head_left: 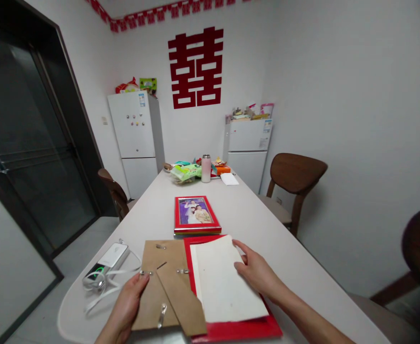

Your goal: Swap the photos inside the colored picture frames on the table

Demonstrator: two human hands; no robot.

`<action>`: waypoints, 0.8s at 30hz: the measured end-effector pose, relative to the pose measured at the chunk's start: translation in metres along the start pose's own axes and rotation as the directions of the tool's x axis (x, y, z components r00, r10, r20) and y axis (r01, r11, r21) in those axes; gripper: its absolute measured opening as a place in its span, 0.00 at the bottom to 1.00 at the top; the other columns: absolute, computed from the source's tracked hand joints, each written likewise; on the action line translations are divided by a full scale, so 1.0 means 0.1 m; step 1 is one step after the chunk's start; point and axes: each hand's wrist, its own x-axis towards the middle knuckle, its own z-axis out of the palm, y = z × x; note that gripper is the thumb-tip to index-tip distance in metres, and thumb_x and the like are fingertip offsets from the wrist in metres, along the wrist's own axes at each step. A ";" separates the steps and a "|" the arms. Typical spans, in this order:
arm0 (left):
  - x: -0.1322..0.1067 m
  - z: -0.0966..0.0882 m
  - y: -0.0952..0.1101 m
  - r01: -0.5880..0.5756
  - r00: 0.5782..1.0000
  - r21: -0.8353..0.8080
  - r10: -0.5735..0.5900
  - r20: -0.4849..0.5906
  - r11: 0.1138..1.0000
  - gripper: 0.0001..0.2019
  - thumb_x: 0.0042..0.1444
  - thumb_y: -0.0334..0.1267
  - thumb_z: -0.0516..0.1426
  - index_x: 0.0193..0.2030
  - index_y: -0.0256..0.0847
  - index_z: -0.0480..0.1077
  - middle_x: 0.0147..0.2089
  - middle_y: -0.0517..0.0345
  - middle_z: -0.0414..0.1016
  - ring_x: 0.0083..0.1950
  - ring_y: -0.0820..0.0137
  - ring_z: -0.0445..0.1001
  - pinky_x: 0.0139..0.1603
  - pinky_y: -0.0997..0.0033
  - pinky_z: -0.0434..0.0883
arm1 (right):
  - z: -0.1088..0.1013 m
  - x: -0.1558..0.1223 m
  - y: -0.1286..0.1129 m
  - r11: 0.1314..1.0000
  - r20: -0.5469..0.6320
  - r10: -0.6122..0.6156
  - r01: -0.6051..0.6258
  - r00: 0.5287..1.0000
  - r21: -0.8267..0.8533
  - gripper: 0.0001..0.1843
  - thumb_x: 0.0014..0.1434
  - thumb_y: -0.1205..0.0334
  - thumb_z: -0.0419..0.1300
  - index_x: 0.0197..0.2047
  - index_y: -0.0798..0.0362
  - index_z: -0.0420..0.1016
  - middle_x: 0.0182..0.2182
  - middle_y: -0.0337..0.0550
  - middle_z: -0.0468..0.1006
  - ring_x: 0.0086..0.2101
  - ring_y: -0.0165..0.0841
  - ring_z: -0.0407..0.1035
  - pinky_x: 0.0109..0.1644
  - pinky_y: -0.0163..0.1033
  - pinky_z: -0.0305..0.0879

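My left hand point(131, 300) grips the left edge of a brown frame backing board point(149, 303), thumb on top. The board has metal clips and a fold-out stand leg point(181, 303) lying slanted across it. To its right, a blank off-white sheet point(227, 286) lies over a red picture frame point(238, 330), whose border shows around it. My right hand point(253, 268) pinches the upper right edge of that sheet between thumb and fingers. Just beyond stands a stack topped by a red-framed photo point(195, 212) showing several people.
On the left of the table point(156, 205) lie a white power bank point(114, 254) and its cable. A pink bottle point(206, 169), a green snack bag point(186, 173) and a white paper point(229, 179) stand at the far end. Wooden chairs point(296, 167) flank the table.
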 end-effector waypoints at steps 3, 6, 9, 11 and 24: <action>0.03 -0.18 0.02 0.004 0.999 0.076 0.000 -0.049 0.997 0.12 0.45 0.43 0.56 0.34 0.37 0.67 0.26 0.58 0.76 0.27 0.65 0.75 0.29 0.70 0.68 | 0.04 0.02 0.07 0.985 -0.004 -0.079 0.078 0.997 -0.152 0.31 0.45 0.69 0.47 0.55 0.62 0.55 0.43 0.50 0.71 0.40 0.34 0.67 0.43 0.36 0.60; 0.05 -0.24 0.04 -0.046 0.996 0.231 0.061 -0.058 0.972 0.13 0.46 0.45 0.54 0.34 0.38 0.66 0.26 0.58 0.76 0.29 0.65 0.75 0.30 0.69 0.68 | 0.11 0.00 0.04 0.959 0.030 -0.096 0.100 0.995 -0.266 0.30 0.47 0.68 0.47 0.56 0.60 0.54 0.40 0.51 0.73 0.38 0.35 0.68 0.41 0.37 0.60; 0.06 -0.25 0.06 -0.108 0.981 0.471 0.171 -0.092 0.876 0.14 0.47 0.45 0.52 0.35 0.37 0.65 0.31 0.55 0.76 0.34 0.63 0.74 0.34 0.68 0.68 | 0.15 -0.02 -0.01 0.926 0.073 -0.092 0.112 0.993 -0.360 0.29 0.49 0.67 0.48 0.56 0.55 0.54 0.38 0.47 0.73 0.37 0.35 0.68 0.40 0.37 0.59; 0.06 -0.27 0.07 -0.116 0.952 0.657 0.272 -0.141 0.745 0.16 0.46 0.45 0.51 0.39 0.36 0.64 0.33 0.54 0.75 0.37 0.61 0.73 0.38 0.67 0.66 | 0.15 -0.03 -0.03 0.894 0.068 -0.095 0.115 0.993 -0.433 0.30 0.48 0.67 0.49 0.57 0.53 0.53 0.41 0.47 0.71 0.39 0.36 0.66 0.40 0.37 0.59; -0.16 0.20 -0.08 -0.175 0.875 0.935 0.484 0.004 0.310 0.24 0.46 0.43 0.51 0.49 0.33 0.61 0.47 0.42 0.67 0.49 0.56 0.65 0.47 0.61 0.62 | -0.05 0.07 0.19 0.930 -0.054 0.059 -0.074 0.997 -0.360 0.27 0.46 0.67 0.48 0.52 0.62 0.58 0.35 0.52 0.73 0.36 0.38 0.68 0.38 0.40 0.60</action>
